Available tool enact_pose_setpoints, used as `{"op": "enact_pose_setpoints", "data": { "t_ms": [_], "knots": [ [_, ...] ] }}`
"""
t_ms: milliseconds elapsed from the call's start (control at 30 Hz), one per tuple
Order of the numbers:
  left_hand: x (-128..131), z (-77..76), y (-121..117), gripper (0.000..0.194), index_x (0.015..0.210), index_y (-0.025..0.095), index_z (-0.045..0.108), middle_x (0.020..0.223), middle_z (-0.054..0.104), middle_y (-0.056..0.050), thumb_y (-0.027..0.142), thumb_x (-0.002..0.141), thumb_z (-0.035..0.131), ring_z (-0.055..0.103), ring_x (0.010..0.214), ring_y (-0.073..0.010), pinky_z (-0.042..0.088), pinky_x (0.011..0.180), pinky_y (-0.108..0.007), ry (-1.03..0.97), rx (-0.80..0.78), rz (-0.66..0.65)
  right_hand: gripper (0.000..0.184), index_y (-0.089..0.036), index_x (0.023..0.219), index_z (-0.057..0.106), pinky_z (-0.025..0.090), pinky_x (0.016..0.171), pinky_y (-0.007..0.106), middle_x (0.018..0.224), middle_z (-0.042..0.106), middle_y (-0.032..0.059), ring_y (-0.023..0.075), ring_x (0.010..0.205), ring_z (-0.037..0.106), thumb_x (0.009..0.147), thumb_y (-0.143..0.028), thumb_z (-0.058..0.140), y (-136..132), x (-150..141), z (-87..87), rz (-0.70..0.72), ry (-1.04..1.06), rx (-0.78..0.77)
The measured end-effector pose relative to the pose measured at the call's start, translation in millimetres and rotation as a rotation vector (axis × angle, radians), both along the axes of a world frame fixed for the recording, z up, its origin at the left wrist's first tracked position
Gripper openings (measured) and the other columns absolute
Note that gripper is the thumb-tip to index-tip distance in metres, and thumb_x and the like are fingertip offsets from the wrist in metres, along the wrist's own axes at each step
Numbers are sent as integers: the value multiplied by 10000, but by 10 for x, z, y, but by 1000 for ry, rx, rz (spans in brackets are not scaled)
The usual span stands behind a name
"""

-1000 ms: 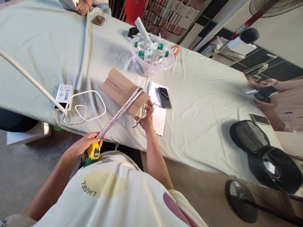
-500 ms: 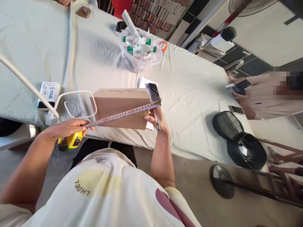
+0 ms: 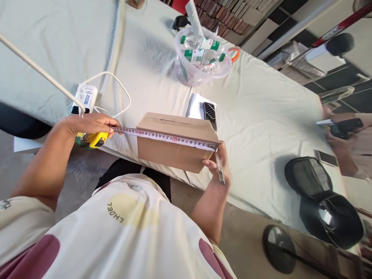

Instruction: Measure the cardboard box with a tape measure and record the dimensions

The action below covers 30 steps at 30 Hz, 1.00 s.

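A brown cardboard box (image 3: 171,153) is tilted up at the table's near edge, one long side facing me. Across that side runs the white blade of a tape measure (image 3: 99,140), whose yellow and green case hangs under my left hand (image 3: 93,124). The fingers there are closed on the tape where it leaves the case. My right hand (image 3: 219,164) grips the box's right end, with the tape's hooked end by its fingers. A pen (image 3: 220,170) is also tucked in that hand. Behind the box lie white papers (image 3: 197,106) with a black phone (image 3: 209,113) on them.
A clear plastic basket (image 3: 188,77) of bottles stands farther back, orange-handled scissors (image 3: 235,54) at its rim. A white device (image 3: 87,95) with a looped cable sits left. An open black case (image 3: 309,178) lies right, near another person's hands (image 3: 340,143).
The box has been turned from lying slanted on the table to tilted up, long side toward me. The tape has swung from crossing its end to along its length. My hands have moved farther apart.
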State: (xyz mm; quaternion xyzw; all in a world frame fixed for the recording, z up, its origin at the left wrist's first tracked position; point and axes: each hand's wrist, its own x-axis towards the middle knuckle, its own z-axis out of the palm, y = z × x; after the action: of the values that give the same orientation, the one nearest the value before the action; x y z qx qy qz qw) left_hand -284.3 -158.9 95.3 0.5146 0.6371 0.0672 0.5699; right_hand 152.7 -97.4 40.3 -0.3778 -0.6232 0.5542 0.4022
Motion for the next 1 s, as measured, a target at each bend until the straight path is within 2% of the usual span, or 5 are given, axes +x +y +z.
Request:
{"op": "enact_pose_setpoints", "data": {
  "t_ms": [167,333,533,767,1000],
  "knots": [
    [23,-23,18,198,924,73,722,670,655,6,101,903,528,585,597,-128,405,548,-160,-62,-17,70,544,-339,975,547,535,791,399,1059,597,-2,242,977,580,593,-510,895,-7,5,-55,-69,-28,3],
    [119,-204,-128,206,975,70,769,690,689,-41,169,862,629,608,619,-165,443,565,-199,-246,-103,98,498,-337,968,535,534,799,407,1018,608,21,263,1023,607,651,-598,818,35,-138,-127,-158,-4,19],
    [592,-463,-367,233,931,137,749,731,666,-33,316,788,707,608,685,-179,464,609,-242,-506,-109,224,600,-296,899,394,511,767,339,901,543,-26,187,874,593,624,-612,823,139,-535,-298,-395,158,-72],
    [971,-776,-542,266,983,182,713,786,663,-30,318,755,725,576,641,-147,436,575,-238,-627,-154,442,627,-287,884,362,500,695,242,858,480,-67,110,781,540,605,-561,852,221,-838,-324,-496,287,-238],
    [981,-757,-560,219,903,196,692,799,653,-33,376,783,726,597,678,-169,469,602,-261,-595,-96,508,654,-290,868,322,488,608,193,881,453,-61,103,782,541,584,-571,839,322,-1035,-289,-555,323,-305]
  ]
}}
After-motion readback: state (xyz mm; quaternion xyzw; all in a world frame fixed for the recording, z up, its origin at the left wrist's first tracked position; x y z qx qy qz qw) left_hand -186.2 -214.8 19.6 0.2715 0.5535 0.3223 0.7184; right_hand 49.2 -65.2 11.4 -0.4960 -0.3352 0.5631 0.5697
